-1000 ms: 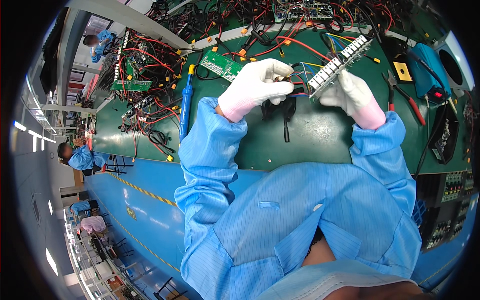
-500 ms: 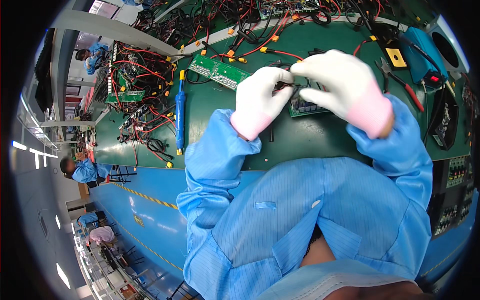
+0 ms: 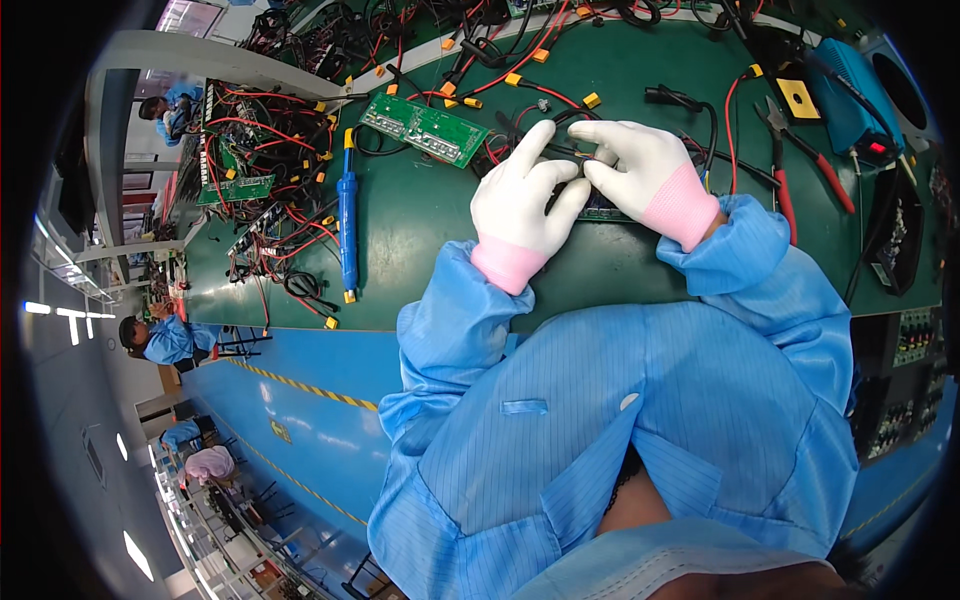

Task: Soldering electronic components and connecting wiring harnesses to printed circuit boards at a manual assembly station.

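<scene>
Circuit board (image 3: 606, 211), dark, mostly hidden under gloves at counter (image 3: 440, 250) 12 o'clock. Likely light, stiff, fragile: hold edges. Left hand (image 3: 522, 205) grip pinching board; right hand (image 3: 640, 170) grip closed on wires.

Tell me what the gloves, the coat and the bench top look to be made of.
Gloves on the left hand and right hand: white knit fabric, pink ribbed cuffs. Coat sleeve: thin light-blue woven cloth with fine stripes, creased. Bench top: matte green mat, probably rubber or vinyl.
</scene>
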Motion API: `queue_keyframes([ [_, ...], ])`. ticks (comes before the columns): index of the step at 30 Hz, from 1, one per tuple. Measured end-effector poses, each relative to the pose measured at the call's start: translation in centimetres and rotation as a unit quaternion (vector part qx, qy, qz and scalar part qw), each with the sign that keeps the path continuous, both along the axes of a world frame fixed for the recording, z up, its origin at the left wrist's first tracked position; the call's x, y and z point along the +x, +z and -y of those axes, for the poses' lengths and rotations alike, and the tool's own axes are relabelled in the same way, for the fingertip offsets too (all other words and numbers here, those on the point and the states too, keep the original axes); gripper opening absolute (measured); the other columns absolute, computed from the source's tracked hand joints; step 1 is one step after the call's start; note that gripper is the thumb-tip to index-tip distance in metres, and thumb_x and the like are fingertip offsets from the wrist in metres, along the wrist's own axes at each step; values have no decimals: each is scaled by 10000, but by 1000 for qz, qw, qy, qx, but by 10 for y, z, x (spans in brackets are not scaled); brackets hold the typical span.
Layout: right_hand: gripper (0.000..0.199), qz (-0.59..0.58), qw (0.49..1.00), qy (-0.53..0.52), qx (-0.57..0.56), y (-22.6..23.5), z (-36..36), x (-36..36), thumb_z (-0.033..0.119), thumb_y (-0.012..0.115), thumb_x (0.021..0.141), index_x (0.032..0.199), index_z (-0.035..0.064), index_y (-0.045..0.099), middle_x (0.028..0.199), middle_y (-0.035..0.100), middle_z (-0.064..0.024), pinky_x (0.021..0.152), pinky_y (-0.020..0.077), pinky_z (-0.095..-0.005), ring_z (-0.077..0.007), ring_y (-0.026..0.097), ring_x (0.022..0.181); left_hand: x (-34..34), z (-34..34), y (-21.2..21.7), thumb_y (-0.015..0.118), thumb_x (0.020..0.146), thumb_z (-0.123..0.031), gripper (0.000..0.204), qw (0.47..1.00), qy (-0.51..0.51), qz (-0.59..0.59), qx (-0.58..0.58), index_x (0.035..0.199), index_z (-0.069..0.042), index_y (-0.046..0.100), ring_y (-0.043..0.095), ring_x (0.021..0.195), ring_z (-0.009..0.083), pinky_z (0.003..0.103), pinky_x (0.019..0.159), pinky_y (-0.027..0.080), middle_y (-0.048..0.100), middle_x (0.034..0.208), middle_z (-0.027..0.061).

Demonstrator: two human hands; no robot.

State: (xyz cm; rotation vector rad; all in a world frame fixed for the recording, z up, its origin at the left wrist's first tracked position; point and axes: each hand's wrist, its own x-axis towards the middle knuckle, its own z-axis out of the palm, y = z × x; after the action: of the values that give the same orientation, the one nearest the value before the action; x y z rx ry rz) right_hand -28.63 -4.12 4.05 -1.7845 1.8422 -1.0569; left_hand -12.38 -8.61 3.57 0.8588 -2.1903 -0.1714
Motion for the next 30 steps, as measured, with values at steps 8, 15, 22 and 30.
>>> queue_keyframes([
  [8,375,144,987,15,64,-2,-2,-4,148,596,783,1145,73,663,867,698,-46,592,476,-298,-186,612,684,4,14,-2,730,690,-52,168,984,-74,-23,161,852,-22,699,654,897,233,290,765,517,654,1118,132],
  [15,363,130,991,26,29,3,-4,-5,164,611,790,1132,51,664,867,703,-49,613,487,-294,-189,627,697,-1,4,7,702,691,-14,196,991,-111,-69,9,887,1,691,638,988,253,311,834,515,624,1186,148],
  [22,313,51,997,53,-11,3,1,-5,201,572,840,1083,21,657,874,707,-61,626,496,-293,-201,639,696,-8,17,31,637,737,-5,236,966,-240,-53,-83,968,1,681,618,1035,258,300,846,504,624,1168,135],
  [30,288,196,976,17,91,18,-1,-7,244,485,907,1044,26,615,828,688,-76,530,451,-275,-170,579,573,-2,25,35,603,789,-19,249,971,-130,-122,159,1026,-7,679,627,964,235,280,815,497,657,1098,116],
])
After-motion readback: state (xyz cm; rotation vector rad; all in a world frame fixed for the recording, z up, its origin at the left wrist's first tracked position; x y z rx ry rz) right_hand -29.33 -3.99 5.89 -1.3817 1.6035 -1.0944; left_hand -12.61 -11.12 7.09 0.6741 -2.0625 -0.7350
